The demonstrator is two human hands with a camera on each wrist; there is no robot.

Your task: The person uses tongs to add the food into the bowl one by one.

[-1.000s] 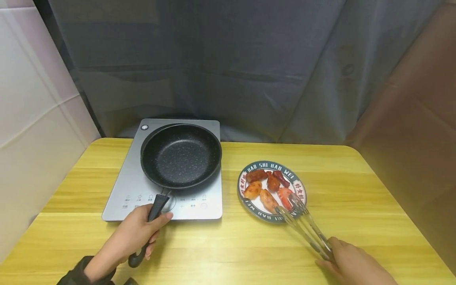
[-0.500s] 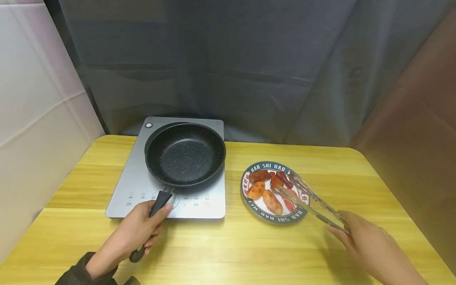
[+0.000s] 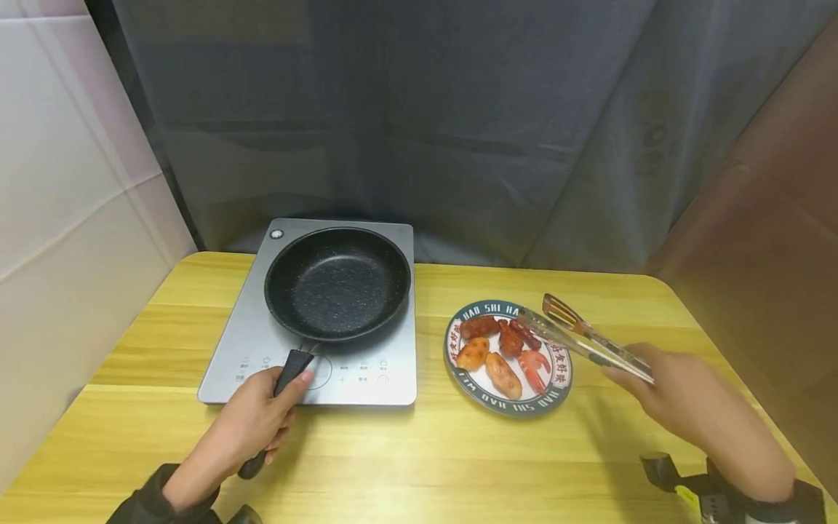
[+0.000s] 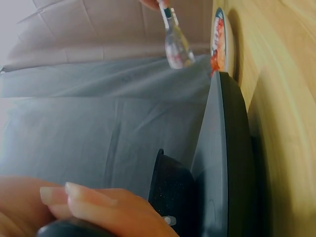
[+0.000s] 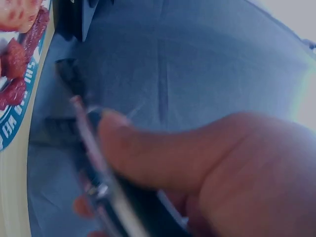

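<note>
My left hand [image 3: 255,418] grips the black handle of a frying pan [image 3: 337,287], its fingers wrapped round it. The dark speckled pan sits on a silver induction cooktop [image 3: 225,364] with nothing inside. In my right hand [image 3: 681,393] is a pair of metal tongs [image 3: 589,342], raised above the right side of a plate [image 3: 563,393]. Their tips are apart, with no food between them. On the green-rimmed plate lie several foods: a shrimp [image 3: 535,370], a sausage-like piece [image 3: 479,327], a small drumstick [image 3: 510,339], two golden pieces and a dark red piece.
The plate stands right of the cooktop on a wooden table [image 3: 419,466]. A grey curtain [image 3: 419,145] hangs behind the table, a white one [image 3: 72,182] at the left and a brown one [image 3: 759,240] at the right.
The tongs have risen off the food and moved toward the back right, turning more sideways. My left hand keeps its hold on the pan handle. The food remains on the plate.
</note>
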